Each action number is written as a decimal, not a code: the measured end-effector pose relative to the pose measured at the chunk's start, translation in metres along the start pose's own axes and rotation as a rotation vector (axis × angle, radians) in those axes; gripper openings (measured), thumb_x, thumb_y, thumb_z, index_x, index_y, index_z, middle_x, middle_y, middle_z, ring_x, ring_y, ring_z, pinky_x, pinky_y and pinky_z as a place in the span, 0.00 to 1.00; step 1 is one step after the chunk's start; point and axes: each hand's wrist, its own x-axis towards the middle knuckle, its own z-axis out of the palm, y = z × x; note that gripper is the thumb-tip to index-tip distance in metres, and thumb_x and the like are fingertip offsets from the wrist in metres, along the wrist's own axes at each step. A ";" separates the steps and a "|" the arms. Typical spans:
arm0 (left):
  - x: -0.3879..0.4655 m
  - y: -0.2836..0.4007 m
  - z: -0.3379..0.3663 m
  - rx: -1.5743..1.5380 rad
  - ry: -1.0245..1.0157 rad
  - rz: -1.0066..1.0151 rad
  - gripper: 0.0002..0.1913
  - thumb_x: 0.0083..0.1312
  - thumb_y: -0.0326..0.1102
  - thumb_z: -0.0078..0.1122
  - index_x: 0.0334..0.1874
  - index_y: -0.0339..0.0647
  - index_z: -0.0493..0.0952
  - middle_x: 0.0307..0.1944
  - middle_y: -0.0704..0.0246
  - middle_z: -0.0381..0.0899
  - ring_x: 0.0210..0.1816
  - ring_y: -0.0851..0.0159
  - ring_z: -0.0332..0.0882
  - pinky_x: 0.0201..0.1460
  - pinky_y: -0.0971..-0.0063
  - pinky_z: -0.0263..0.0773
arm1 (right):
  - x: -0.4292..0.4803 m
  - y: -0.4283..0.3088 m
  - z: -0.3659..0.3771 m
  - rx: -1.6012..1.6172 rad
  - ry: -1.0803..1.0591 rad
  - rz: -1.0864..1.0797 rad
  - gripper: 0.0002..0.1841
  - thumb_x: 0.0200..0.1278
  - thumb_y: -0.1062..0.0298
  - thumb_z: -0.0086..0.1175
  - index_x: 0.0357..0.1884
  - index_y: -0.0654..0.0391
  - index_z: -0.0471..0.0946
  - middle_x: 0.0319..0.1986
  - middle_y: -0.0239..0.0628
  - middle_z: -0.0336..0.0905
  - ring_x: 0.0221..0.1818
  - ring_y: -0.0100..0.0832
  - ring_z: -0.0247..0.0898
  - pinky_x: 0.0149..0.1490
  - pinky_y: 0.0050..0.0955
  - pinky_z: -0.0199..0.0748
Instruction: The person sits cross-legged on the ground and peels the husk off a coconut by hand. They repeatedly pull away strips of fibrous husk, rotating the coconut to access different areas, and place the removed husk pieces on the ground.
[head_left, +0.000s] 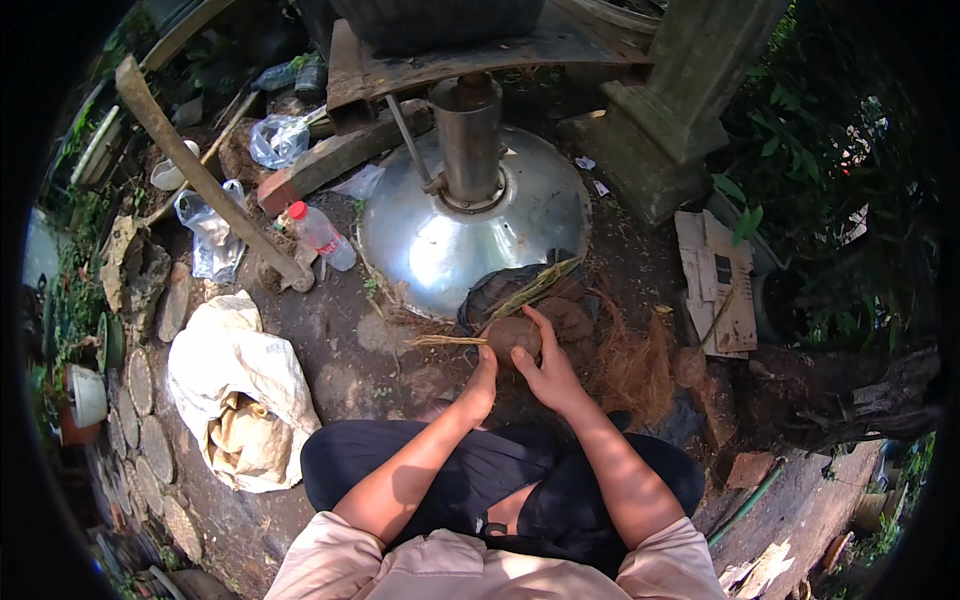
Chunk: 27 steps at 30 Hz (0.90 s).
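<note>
Between my two hands is a rounded brown clump of soil or clay (513, 339), with tan stalks (448, 340) sticking out to its left. My left hand (481, 381) presses its left side. My right hand (549, 367) wraps its right side, thumb towards the front. Just beyond lie a dark plastic bag (480, 294), a greenish dry stalk (534, 289) and more brown lumps (568, 321). Loose brown fibre (637, 367) is heaped to the right. The undersides of the clump and some fingertips are hidden.
A shiny metal dome (427, 240) with a central post stands ahead. On the left are a white woven sack (240, 360), a plastic bottle with a red cap (330, 244) and a long wooden handle (199, 165). Flattened cardboard (697, 281) and a concrete pillar (660, 142) are on the right.
</note>
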 end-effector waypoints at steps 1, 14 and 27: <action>0.000 -0.002 0.001 0.023 0.019 0.013 0.39 0.81 0.62 0.19 0.82 0.37 0.41 0.81 0.60 0.43 0.82 0.61 0.39 0.82 0.67 0.40 | 0.000 0.000 0.001 -0.018 -0.003 -0.050 0.37 0.71 0.53 0.60 0.75 0.54 0.58 0.63 0.50 0.71 0.67 0.41 0.68 0.69 0.39 0.64; -0.002 -0.007 0.000 0.265 0.026 0.024 0.41 0.79 0.63 0.10 0.78 0.36 0.54 0.74 0.59 0.61 0.76 0.60 0.56 0.80 0.66 0.51 | -0.002 -0.011 -0.002 -0.191 0.008 -0.190 0.29 0.67 0.61 0.63 0.68 0.56 0.67 0.59 0.52 0.75 0.63 0.48 0.73 0.65 0.41 0.69; -0.003 -0.005 -0.001 -0.004 0.002 -0.124 0.43 0.77 0.69 0.19 0.81 0.40 0.49 0.76 0.59 0.59 0.77 0.57 0.57 0.79 0.57 0.53 | 0.001 -0.016 -0.006 -0.262 0.015 -0.218 0.21 0.75 0.56 0.51 0.64 0.54 0.73 0.57 0.53 0.78 0.60 0.55 0.75 0.62 0.42 0.72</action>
